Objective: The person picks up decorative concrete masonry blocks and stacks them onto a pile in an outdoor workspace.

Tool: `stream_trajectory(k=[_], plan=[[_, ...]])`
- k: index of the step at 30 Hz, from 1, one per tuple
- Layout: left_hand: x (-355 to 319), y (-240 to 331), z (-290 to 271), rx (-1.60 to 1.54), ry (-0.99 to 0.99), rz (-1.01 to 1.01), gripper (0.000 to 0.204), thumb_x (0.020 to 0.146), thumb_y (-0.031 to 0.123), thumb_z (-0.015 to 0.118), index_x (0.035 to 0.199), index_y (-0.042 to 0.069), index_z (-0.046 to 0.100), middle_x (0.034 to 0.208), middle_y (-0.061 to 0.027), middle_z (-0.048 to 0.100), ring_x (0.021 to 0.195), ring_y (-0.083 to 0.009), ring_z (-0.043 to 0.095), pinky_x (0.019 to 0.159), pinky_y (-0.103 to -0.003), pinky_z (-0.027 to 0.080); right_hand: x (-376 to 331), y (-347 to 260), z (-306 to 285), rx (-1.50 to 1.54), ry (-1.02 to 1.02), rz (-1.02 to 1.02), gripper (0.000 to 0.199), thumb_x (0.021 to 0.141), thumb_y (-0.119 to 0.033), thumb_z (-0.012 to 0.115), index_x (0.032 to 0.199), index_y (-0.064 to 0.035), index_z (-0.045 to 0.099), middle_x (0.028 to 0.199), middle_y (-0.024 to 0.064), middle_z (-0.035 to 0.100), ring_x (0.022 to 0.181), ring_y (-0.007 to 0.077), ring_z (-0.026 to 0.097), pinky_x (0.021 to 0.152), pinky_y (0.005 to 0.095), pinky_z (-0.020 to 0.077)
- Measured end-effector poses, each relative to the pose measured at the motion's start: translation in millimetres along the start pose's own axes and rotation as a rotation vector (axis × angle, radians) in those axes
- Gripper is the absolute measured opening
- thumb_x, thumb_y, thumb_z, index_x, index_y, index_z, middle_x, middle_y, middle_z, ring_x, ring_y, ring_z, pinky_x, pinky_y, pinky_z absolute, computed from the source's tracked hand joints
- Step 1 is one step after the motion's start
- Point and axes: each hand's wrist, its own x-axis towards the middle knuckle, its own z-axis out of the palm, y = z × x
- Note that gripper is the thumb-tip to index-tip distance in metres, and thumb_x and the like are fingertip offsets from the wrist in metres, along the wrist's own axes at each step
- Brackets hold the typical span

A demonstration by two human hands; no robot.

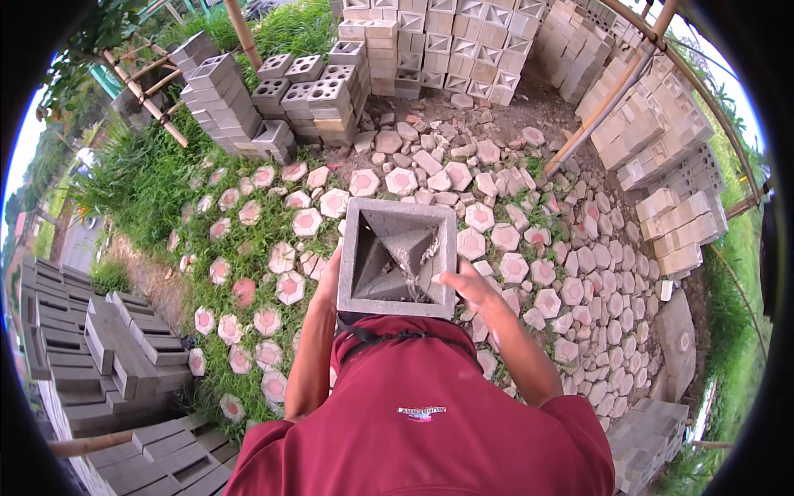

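A square grey concrete vent block (397, 307) is held up in front of my waist, its recessed face turned upward. Sloping triangular faces meet inside it, with pale crumbs or residue along one ridge. My left hand (332, 269) grips the block's left side, its fingers mostly hidden behind the edge. On the other side, my right hand (469, 281) holds the lower right corner, the thumb lying over the rim. The underside of the block is out of sight.
Hexagonal pavers (513, 266) and broken stones cover the ground, with grass between those on the left. Stacked hollow blocks (306, 95) stand at the back left, patterned vent blocks (467, 41) behind. More block piles (124, 347) flank both sides. A bamboo pole (608, 95) leans at right.
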Motion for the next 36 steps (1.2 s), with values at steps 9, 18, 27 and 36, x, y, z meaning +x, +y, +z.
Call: stream_trajectory(k=[9,18,27,36], plan=[[186.4,57.9,-0.1,-0.086,-0.200,-0.160,0.054,0.097,0.040,0.030,0.132,0.001,0.042,0.127,-0.0168,0.052,0.110,-0.0273,0.055,0.097,-0.038,0.043,139.3,-71.6,-59.5,0.016,0.028,0.085,0.039,0.078,-0.010,0.061,0.111,0.0053,0.048,0.094,0.0090,0.061,0.084,0.0149,0.058,0.078,0.0283,0.0468],[405.2,181.6,18.5,0.022,-0.269,-0.336,0.052,0.096,0.038,0.033,0.130,0.001,0.045,0.122,-0.0158,0.055,0.107,-0.0265,0.057,0.094,-0.037,0.046,308.7,-168.9,-99.4,0.093,0.183,0.158,0.034,0.081,-0.006,0.056,0.112,0.0025,0.046,0.093,0.0083,0.058,0.086,0.0160,0.058,0.075,0.0334,0.0496],[579.9,277.0,9.2,0.089,-0.273,-0.452,0.046,0.097,0.031,0.035,0.126,-0.002,0.048,0.119,-0.0157,0.057,0.104,-0.0238,0.058,0.093,-0.035,0.045,477.2,-212.0,-136.4,0.314,0.137,0.198,0.031,0.080,-0.005,0.056,0.111,0.0011,0.049,0.095,0.0078,0.058,0.086,0.0164,0.058,0.077,0.0350,0.0497],[791.2,254.4,-43.0,-0.096,-0.209,-0.608,0.078,0.089,0.055,0.041,0.139,-0.002,0.027,0.140,-0.0173,0.037,0.127,-0.0282,0.038,0.106,-0.041,0.030,662.8,-209.9,-236.9,0.482,0.187,0.488,0.030,0.079,-0.002,0.056,0.108,0.0009,0.052,0.094,0.0062,0.059,0.086,0.0152,0.058,0.077,0.0326,0.0483]])
